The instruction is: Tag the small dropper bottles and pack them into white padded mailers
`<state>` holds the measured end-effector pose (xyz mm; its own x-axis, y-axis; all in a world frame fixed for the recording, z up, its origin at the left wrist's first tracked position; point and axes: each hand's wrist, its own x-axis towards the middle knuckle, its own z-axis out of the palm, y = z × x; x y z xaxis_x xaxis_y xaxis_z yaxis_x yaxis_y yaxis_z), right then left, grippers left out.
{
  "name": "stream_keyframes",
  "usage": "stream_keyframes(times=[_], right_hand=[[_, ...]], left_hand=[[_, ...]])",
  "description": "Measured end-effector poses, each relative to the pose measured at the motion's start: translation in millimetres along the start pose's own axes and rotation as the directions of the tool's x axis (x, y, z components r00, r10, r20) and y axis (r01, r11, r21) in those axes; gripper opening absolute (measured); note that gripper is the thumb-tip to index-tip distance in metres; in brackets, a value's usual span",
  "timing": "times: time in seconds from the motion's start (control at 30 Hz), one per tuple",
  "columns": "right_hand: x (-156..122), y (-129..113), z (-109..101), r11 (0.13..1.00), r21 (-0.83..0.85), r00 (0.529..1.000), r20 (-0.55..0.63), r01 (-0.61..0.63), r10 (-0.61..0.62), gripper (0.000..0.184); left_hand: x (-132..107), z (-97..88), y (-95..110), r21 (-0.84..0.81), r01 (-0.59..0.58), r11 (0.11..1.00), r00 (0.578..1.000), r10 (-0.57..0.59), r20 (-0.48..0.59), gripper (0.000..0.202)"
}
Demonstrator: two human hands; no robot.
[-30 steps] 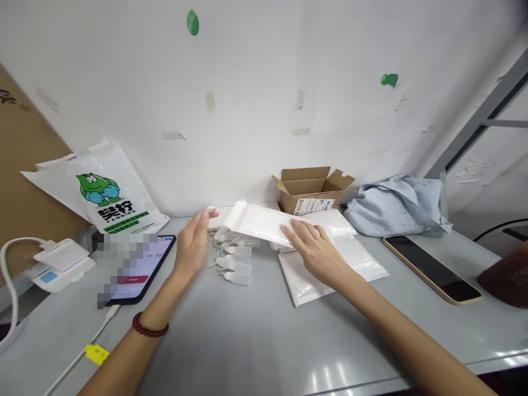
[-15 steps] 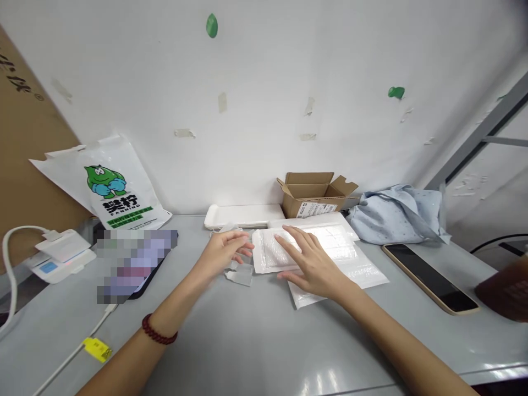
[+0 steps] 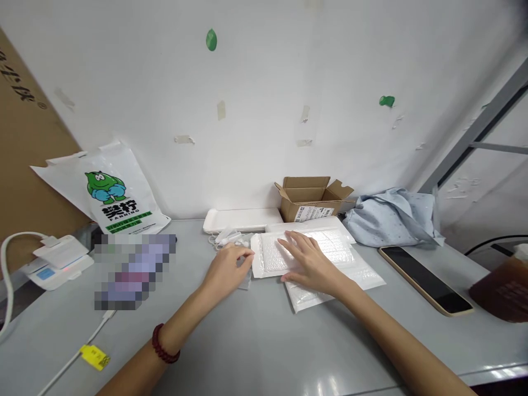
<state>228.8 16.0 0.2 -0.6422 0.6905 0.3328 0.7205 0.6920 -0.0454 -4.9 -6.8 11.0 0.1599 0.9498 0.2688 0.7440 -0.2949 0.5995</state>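
Observation:
My right hand lies with its fingers spread on a white bubble mailer. Another white bubble mailer is partly under that one and sticks out toward the lower right. Close to the top mailer's left end is my left hand, palm down with the fingers curled together. What its fingertips hold, if anything, is hidden. Small clear plastic pieces show beside and below its fingers. Behind it lies a little heap of white and clear small items, too small to name surely.
At the wall sit a stack of flat white envelopes, an open cardboard box and a pale blue cloth bag. A phone and a brown drink container are on the right. Leftward are a blurred-out phone, a cable and a printed plastic bag.
My left hand has moved slightly right and down, its fingers going from loosely spread to curled together. My right hand stays spread on the mailer. The whole view has shifted a little.

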Motion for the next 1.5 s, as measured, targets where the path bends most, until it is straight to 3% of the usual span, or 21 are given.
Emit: stream_keyframes(times=[0.13,0.23,0.37,0.57,0.73,1.0,1.27,1.5], right_hand=[[-0.6,-3.0,-1.6,1.000,0.012,1.000,-0.006,0.007,-0.007,0.081],[-1.3,-6.2,-4.0,1.000,0.015,1.000,-0.018,0.019,-0.019,0.090],[-2.5,-11.8,-5.6,1.000,-0.006,0.999,0.020,0.031,-0.031,0.087],[-3.3,-14.9,-2.6,1.000,-0.007,0.995,0.097,0.025,-0.025,0.087],[-3.7,-15.8,-1.3,0.999,-0.007,0.996,0.087,0.034,-0.033,0.087],[-3.9,-16.8,-3.4,0.999,-0.014,0.997,0.071,0.042,-0.041,0.088],[-4.9,-20.6,-10.8,0.998,-0.003,0.996,0.066,0.056,-0.055,0.092],[-4.0,-22.5,-15.3,0.994,0.082,0.996,-0.061,0.067,-0.062,0.082]], left_hand=[[-1.8,1.6,3.4,-0.023,-0.033,0.999,0.999,0.033,0.006,0.029],[-2.7,-0.2,7.9,-0.107,-0.026,0.994,0.996,0.016,-0.090,0.022],[-3.6,-2.2,13.9,-0.131,-0.016,0.991,0.985,-0.007,-0.170,0.019],[-3.6,-0.3,12.6,-0.081,0.076,0.994,0.994,-0.082,-0.075,0.021],[-3.0,6.5,7.2,-0.190,0.125,0.974,0.992,-0.126,0.010,0.019],[-8.2,8.7,10.5,-0.168,-0.027,0.985,0.990,0.003,-0.141,0.014],[-12.6,0.0,18.9,-0.228,-0.235,0.945,0.963,0.195,-0.184,0.016],[-13.0,1.9,16.0,-0.274,-0.216,0.937,0.969,0.172,-0.176,0.026]])
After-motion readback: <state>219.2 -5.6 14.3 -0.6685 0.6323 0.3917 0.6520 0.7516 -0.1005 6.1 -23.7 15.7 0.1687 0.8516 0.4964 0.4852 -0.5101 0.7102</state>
